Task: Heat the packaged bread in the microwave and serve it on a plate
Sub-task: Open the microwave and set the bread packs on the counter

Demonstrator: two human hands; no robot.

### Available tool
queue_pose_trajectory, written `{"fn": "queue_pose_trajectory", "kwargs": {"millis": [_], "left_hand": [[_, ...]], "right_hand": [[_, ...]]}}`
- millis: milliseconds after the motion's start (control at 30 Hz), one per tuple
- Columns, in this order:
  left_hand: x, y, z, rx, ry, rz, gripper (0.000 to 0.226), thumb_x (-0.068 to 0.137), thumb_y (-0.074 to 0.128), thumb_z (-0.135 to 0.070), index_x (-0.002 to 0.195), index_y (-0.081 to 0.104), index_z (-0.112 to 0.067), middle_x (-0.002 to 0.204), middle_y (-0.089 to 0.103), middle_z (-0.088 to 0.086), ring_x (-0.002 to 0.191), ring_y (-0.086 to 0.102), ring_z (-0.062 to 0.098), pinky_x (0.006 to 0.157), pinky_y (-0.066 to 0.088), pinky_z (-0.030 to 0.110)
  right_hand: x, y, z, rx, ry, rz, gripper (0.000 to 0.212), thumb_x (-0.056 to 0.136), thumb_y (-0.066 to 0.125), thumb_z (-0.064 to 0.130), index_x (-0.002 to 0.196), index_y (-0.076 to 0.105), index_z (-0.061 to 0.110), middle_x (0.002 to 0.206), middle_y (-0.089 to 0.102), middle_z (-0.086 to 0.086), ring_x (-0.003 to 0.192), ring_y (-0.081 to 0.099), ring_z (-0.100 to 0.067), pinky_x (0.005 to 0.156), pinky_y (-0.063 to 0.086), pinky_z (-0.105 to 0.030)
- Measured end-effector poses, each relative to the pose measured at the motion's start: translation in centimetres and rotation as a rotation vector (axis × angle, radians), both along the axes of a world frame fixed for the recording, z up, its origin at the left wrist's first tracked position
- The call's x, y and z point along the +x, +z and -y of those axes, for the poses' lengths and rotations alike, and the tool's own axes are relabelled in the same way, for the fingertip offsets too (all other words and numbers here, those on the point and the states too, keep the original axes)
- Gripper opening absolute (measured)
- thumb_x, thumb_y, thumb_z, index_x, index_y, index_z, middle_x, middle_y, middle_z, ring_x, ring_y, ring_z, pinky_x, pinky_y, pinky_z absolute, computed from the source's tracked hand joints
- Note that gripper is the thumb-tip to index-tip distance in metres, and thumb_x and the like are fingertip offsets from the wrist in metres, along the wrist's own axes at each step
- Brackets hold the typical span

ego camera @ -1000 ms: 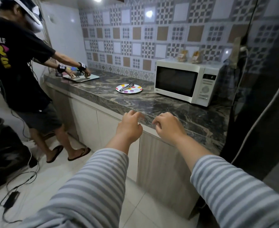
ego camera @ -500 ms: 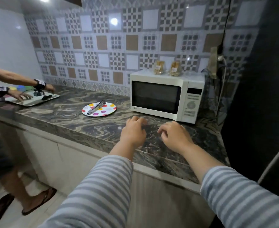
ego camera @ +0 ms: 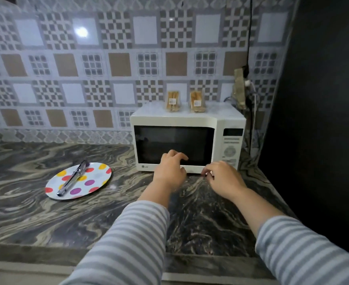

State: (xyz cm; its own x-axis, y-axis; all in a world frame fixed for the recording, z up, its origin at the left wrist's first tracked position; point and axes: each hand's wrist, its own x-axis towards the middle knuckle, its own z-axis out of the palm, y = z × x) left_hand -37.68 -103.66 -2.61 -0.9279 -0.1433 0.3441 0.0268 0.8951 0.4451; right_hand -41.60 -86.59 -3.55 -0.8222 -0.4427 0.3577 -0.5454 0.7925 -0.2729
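A white microwave (ego camera: 190, 124) stands on the marble counter with its door closed. Two clear packages of bread sit upright on its top: one on the left (ego camera: 172, 101) and one on the right (ego camera: 197, 101). A white plate with coloured dots (ego camera: 99, 175) lies on the counter to the left, with metal tongs (ego camera: 73, 177) resting across it. My left hand (ego camera: 170, 170) hovers in front of the lower door, fingers curled and holding nothing. My right hand (ego camera: 224, 178) hangs just right of it, below the control panel (ego camera: 230, 149), fingers loosely bent and empty.
The dark-veined counter (ego camera: 35, 212) runs left along a patterned tile wall. A tall black surface (ego camera: 324, 120) closes off the right side. A wall socket with plug and cables (ego camera: 246, 85) sits behind the microwave's right corner.
The view has closed in on the microwave and swung right; the other person at the left has dropped out of sight. Both my hands moved forward from the counter edge to the microwave front.
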Motion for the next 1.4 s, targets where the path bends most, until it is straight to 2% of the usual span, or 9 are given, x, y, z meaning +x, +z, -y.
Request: {"fn": "queue_pose_trajectory", "kwargs": {"millis": [167, 300, 500, 600, 667, 867, 967, 1100, 1400], "left_hand": [[-4.9, 1.7, 0.5, -0.018, -0.021, -0.042, 0.04, 0.089, 0.052, -0.015, 0.127, 0.053, -0.026, 0.134, 0.045, -0.003, 0.125, 0.039, 0.019, 0.094, 0.046, 0.042], [-9.3, 2.8, -0.2, -0.068, -0.031, -0.079, 0.046, 0.089, 0.053, -0.02, 0.134, 0.047, -0.026, 0.138, 0.043, -0.001, 0.129, 0.036, 0.021, 0.096, 0.042, 0.04], [-16.2, 3.7, -3.1, -0.221, 0.005, -0.167, 0.07, 0.088, 0.057, -0.045, 0.147, 0.026, -0.023, 0.151, 0.025, -0.002, 0.143, 0.017, 0.02, 0.117, 0.016, 0.046], [-19.5, 3.6, -4.5, -0.321, 0.001, -0.135, 0.083, 0.086, 0.052, -0.059, 0.151, 0.016, -0.021, 0.158, 0.014, -0.002, 0.147, 0.002, 0.019, 0.118, 0.001, 0.054], [-21.0, 3.4, -5.1, -0.369, 0.011, -0.171, 0.087, 0.083, 0.051, -0.066, 0.15, 0.017, -0.021, 0.155, 0.019, -0.001, 0.146, 0.007, 0.019, 0.116, -0.003, 0.058], [-23.2, 3.3, -7.1, -0.392, 0.102, -0.249, 0.09, 0.073, 0.05, -0.075, 0.141, 0.03, -0.02, 0.142, 0.03, 0.001, 0.137, 0.023, 0.023, 0.116, 0.0, 0.056], [-23.7, 3.1, -7.3, -0.438, 0.157, -0.271, 0.093, 0.07, 0.052, -0.076, 0.139, 0.031, -0.017, 0.139, 0.032, 0.003, 0.132, 0.027, 0.027, 0.116, 0.011, 0.05], [-24.1, 3.6, -7.0, -0.499, 0.176, -0.312, 0.098, 0.065, 0.056, -0.08, 0.134, 0.035, -0.014, 0.132, 0.038, 0.005, 0.121, 0.034, 0.027, 0.105, 0.028, 0.039], [-24.5, 4.5, -7.0, -0.501, 0.157, -0.281, 0.1, 0.06, 0.063, -0.078, 0.13, 0.037, -0.011, 0.128, 0.039, 0.006, 0.12, 0.035, 0.027, 0.102, 0.031, 0.037]], "right_hand": [[-4.2, 2.0, 0.7, -0.018, -0.018, -0.044, 0.026, 0.092, 0.05, 0.014, 0.108, 0.069, 0.022, 0.112, 0.064, 0.001, 0.112, 0.052, -0.019, 0.088, 0.047, -0.035], [-9.4, 3.5, 0.1, -0.029, -0.029, -0.119, 0.034, 0.091, 0.049, 0.012, 0.121, 0.061, 0.021, 0.125, 0.059, 0.001, 0.122, 0.046, -0.019, 0.098, 0.043, -0.036], [-17.8, 6.3, -2.2, -0.022, -0.111, -0.201, 0.046, 0.096, 0.041, 0.011, 0.142, 0.041, 0.013, 0.151, 0.036, -0.007, 0.143, 0.025, -0.022, 0.119, 0.017, -0.036], [-20.5, 7.1, -3.3, 0.065, -0.134, -0.13, 0.051, 0.098, 0.036, 0.014, 0.149, 0.029, 0.013, 0.158, 0.024, -0.006, 0.147, 0.015, -0.019, 0.12, 0.008, -0.038], [-21.6, 7.0, -3.8, 0.166, -0.116, -0.123, 0.054, 0.099, 0.037, 0.02, 0.151, 0.023, 0.014, 0.159, 0.019, -0.005, 0.148, 0.013, -0.019, 0.121, 0.007, -0.039], [-23.2, 6.4, -4.8, 0.244, -0.064, -0.191, 0.06, 0.099, 0.041, 0.03, 0.152, 0.017, 0.016, 0.16, 0.016, -0.003, 0.147, 0.014, -0.018, 0.12, 0.01, -0.035], [-23.2, 6.5, -4.9, 0.255, -0.047, -0.179, 0.06, 0.1, 0.038, 0.031, 0.153, 0.015, 0.016, 0.161, 0.012, -0.003, 0.147, 0.011, -0.018, 0.119, 0.008, -0.033], [-23.1, 6.4, -4.8, 0.237, -0.046, -0.193, 0.06, 0.1, 0.039, 0.032, 0.153, 0.015, 0.016, 0.161, 0.012, -0.003, 0.148, 0.011, -0.018, 0.119, 0.007, -0.032], [-22.9, 6.7, -4.8, 0.23, -0.06, -0.17, 0.06, 0.1, 0.041, 0.032, 0.152, 0.017, 0.017, 0.161, 0.014, -0.002, 0.147, 0.012, -0.017, 0.118, 0.008, -0.032]]}}
